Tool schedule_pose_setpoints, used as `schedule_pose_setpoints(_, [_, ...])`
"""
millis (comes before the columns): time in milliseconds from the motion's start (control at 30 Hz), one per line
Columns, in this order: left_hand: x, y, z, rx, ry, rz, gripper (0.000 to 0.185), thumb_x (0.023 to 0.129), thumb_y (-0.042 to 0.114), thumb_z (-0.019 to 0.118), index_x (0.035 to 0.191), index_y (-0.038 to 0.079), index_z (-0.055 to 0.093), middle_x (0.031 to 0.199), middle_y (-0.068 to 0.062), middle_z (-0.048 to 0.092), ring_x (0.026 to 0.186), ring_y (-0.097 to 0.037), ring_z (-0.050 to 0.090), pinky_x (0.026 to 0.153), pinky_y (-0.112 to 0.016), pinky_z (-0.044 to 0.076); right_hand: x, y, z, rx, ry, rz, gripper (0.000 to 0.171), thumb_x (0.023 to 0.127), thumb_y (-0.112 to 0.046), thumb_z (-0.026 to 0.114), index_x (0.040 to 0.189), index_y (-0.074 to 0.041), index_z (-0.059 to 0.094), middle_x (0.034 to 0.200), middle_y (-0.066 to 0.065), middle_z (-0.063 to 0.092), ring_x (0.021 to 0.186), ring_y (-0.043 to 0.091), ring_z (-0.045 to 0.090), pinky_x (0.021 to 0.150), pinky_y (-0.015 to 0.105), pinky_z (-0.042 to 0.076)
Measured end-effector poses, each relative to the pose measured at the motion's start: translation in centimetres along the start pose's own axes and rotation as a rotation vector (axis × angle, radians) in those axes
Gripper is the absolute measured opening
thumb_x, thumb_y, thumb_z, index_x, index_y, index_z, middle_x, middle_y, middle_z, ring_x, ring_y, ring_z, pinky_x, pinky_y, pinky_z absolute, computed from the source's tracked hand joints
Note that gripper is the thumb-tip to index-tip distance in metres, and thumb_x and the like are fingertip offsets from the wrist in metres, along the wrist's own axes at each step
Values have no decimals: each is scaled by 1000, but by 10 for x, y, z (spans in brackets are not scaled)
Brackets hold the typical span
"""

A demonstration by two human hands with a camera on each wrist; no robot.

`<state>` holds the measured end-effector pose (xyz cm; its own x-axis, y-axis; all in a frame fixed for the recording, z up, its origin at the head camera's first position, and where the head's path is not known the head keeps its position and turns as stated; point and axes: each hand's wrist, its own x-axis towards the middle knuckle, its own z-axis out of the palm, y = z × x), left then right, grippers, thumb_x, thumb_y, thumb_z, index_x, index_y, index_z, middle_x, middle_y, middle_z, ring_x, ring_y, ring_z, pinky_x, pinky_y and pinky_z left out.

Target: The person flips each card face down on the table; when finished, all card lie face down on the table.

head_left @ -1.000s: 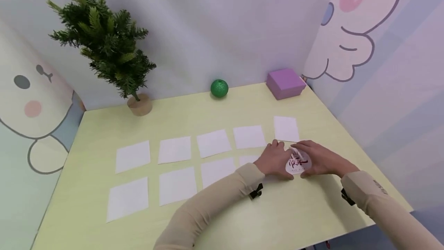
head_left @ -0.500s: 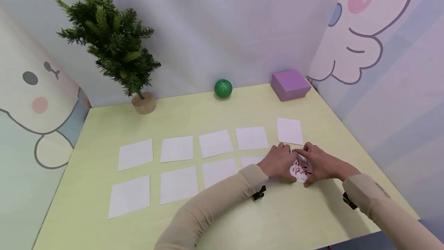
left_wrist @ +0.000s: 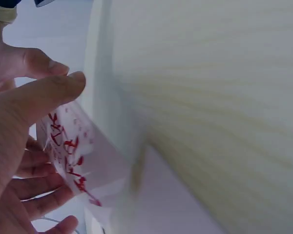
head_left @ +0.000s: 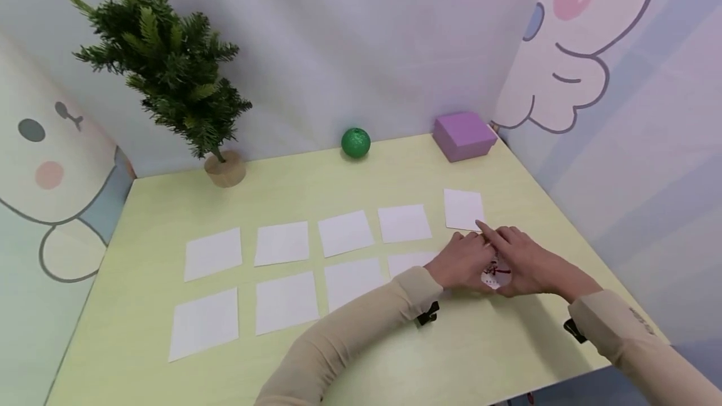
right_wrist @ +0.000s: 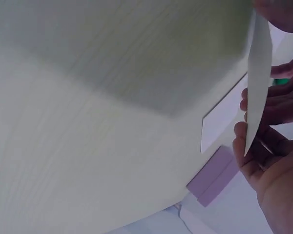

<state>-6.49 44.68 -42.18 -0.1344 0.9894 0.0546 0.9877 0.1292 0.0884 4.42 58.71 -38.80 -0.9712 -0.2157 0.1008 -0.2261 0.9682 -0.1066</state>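
1. pale yellow-green tabletop (head_left: 350, 368), white paper squares (head_left: 282, 243) in two rows.
2. left hand (head_left: 464, 262) and right hand (head_left: 521, 262) pinching red-printed white card (head_left: 496, 274), tilted at near row's right end.
3. mid-flip, seemingly; next, lowering flat into the gap.

Head looks down; blurry wrist views apparently share the card (left_wrist: 71, 151)

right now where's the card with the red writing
In the head view the card with red writing is held between both hands at the table's near right, just right of the front row of white cards.
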Motion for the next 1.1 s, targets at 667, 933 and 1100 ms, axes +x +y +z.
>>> schedule_pose_setpoints(667, [-23, -40, -5, -617, 189, -132, 64, 72, 57, 78, 110, 21, 42, 103, 12, 51, 96, -5, 47, 80, -22, 37, 15, 29, 10, 418, 23, 38, 82, 57, -19, 94, 129, -17, 55, 126, -2, 59, 114, 10, 56, 87, 32, 53])
schedule_pose_setpoints(933, [-53, -73, -9, -435, 116, -221, 69, 79, 55, 72, 133, 21, 45, 143, 1, 43, 133, -21, 40, 103, -41, 39, 10, 38, 12, 109, -223, 3, 71, 59, -37, 91, 122, -20, 63, 133, 16, 56, 105, 36, 62, 86, 53, 50])
schedule_pose_setpoints(1100, [-84, -109, -19, -399, 125, -278, 55, 87, 38, 69, 133, 16, 46, 142, -6, 43, 133, -26, 39, 103, -44, 38, -4, 40, 6, 46, -191, -39, 61, 62, -39, 89, 115, -21, 66, 129, 14, 56, 99, 30, 65, 82, 48, 52])
